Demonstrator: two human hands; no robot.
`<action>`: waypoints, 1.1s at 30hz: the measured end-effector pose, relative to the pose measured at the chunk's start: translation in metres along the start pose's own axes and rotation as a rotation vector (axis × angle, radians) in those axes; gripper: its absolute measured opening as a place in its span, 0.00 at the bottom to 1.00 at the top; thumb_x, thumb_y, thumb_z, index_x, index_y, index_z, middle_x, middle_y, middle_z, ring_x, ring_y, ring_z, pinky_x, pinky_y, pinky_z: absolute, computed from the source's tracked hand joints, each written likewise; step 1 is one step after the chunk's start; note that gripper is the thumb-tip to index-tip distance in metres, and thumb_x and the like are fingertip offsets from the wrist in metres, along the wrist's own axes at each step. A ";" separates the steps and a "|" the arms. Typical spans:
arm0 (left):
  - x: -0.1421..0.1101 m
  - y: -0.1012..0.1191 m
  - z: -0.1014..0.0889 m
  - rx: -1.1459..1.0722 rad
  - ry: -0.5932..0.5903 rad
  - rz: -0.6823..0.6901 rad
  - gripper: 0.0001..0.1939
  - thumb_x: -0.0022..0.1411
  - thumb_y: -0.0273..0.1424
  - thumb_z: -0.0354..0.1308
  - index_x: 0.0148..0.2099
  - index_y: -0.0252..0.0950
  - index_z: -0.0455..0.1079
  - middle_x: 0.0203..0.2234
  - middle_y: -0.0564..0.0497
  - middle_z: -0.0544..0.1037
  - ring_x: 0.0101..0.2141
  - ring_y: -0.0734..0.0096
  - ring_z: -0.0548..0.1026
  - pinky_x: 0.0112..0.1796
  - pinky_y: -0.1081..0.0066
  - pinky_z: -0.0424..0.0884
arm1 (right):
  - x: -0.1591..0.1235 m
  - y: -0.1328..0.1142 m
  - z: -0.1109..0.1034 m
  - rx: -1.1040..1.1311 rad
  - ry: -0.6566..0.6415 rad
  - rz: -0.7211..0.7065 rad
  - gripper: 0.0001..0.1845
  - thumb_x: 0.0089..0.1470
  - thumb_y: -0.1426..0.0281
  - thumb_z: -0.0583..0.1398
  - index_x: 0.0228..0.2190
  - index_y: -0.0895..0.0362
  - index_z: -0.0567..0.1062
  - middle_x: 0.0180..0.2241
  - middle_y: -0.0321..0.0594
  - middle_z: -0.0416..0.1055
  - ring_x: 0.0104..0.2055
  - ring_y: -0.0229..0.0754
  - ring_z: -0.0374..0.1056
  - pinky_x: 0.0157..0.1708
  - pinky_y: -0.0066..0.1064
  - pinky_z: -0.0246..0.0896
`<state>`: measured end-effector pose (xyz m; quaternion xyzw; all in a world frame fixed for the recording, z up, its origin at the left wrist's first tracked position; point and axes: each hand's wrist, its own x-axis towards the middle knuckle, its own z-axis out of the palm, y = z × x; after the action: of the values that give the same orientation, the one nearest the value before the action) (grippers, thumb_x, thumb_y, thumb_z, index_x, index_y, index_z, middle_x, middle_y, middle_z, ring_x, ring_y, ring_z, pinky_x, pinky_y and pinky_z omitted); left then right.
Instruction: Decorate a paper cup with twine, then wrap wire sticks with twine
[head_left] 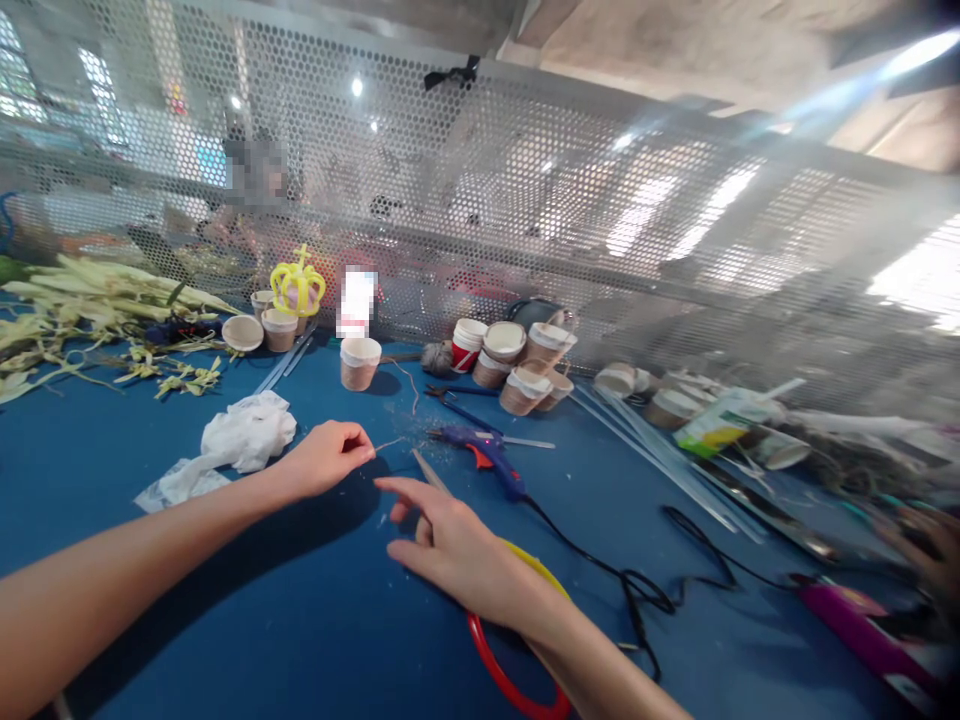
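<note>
My left hand (326, 457) hovers over the blue table (315, 610), its fingertips pinched on a thin pale strand (388, 443) that sticks out to the right. My right hand (450, 545) lies low over the table with the index finger stretched out to the left, close to a thin stick (427, 468); it holds nothing that I can see. A red and yellow ring (499, 665) lies under my right wrist. A blue glue gun (487, 452) with an orange trigger lies just beyond the right hand, its black cord (637, 590) trailing right.
Paper cups (517, 365) cluster at the back by a perforated metal screen (525, 200); one cup (359, 362) stands alone. A yellow crown shape (298, 285), pale leaf strips (90, 310), crumpled white plastic (244, 432), clear rods (652, 440) and a purple tool (862, 625) lie around. Another person's hand (926, 545) shows at right.
</note>
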<state>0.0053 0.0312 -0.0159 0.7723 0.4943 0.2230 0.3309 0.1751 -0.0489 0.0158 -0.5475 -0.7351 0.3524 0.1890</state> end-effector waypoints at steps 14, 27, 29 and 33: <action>-0.004 0.004 -0.002 -0.083 0.021 0.008 0.11 0.53 0.34 0.47 0.30 0.34 0.67 0.16 0.55 0.68 0.18 0.77 0.61 0.20 0.77 0.56 | 0.113 0.022 -0.072 -0.611 0.166 -0.111 0.12 0.46 0.81 0.55 0.33 0.60 0.74 0.38 0.48 0.71 0.41 0.49 0.65 0.40 0.36 0.57; -0.002 0.014 -0.015 -0.182 0.083 0.005 0.11 0.54 0.35 0.46 0.28 0.33 0.64 0.16 0.56 0.64 0.17 0.79 0.60 0.20 0.76 0.55 | 0.162 0.047 -0.065 -0.398 0.159 -0.159 0.09 0.53 0.69 0.55 0.35 0.60 0.70 0.38 0.43 0.68 0.38 0.40 0.65 0.38 0.34 0.61; -0.003 0.017 -0.018 -0.251 0.088 0.012 0.11 0.55 0.35 0.47 0.28 0.33 0.64 0.15 0.57 0.62 0.17 0.80 0.59 0.19 0.77 0.55 | 0.152 0.036 -0.070 -0.286 0.230 -0.183 0.06 0.51 0.71 0.55 0.30 0.61 0.70 0.30 0.41 0.70 0.32 0.38 0.65 0.34 0.31 0.61; -0.008 0.027 -0.026 -0.385 0.128 0.054 0.10 0.55 0.34 0.48 0.29 0.33 0.64 0.16 0.57 0.62 0.18 0.80 0.59 0.19 0.78 0.55 | 0.117 0.004 -0.077 -0.041 0.354 -0.232 0.11 0.53 0.66 0.50 0.34 0.60 0.66 0.29 0.39 0.70 0.25 0.32 0.63 0.24 0.25 0.59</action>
<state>0.0011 0.0232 0.0212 0.6920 0.4418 0.3706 0.4343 0.1903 0.0855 0.0524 -0.5161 -0.7556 0.2115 0.3435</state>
